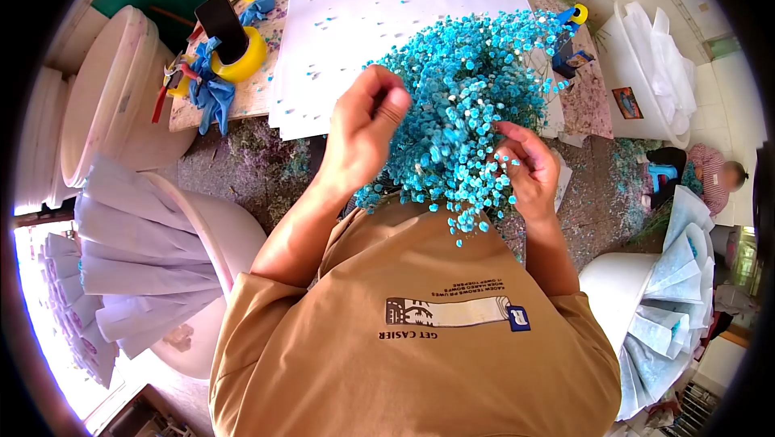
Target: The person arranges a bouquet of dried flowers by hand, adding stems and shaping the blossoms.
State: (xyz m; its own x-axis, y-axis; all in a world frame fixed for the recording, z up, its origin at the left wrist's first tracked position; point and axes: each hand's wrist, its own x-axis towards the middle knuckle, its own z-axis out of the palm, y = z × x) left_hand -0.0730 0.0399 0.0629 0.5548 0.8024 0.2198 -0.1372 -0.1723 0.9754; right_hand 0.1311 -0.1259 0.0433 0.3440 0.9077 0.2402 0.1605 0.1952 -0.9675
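A large bunch of bright blue baby's breath (452, 106) fills the space between my hands, leaning against the table's near edge above my lap. My left hand (363, 126) is at the bunch's left side, its fingers curled in against the thumb; whatever they may hold is hidden. On the right side, my right hand (529, 171) has its fingers bent into the outer blossoms, pinching small blue flower heads. The stems are out of sight under the blossoms. Behind the bunch, white paper sheets (347, 41) lie on the table, sprinkled with loose blue florets.
A phone (220, 27) leans on a yellow tape roll (246, 56), beside blue gloves (211, 90). A dark blue tape dispenser (565, 54) sits right. Tubs hold white-wrapped bunches (149, 251) and pale blue-wrapped bunches (670, 308). Another person (714, 175) sits at far right.
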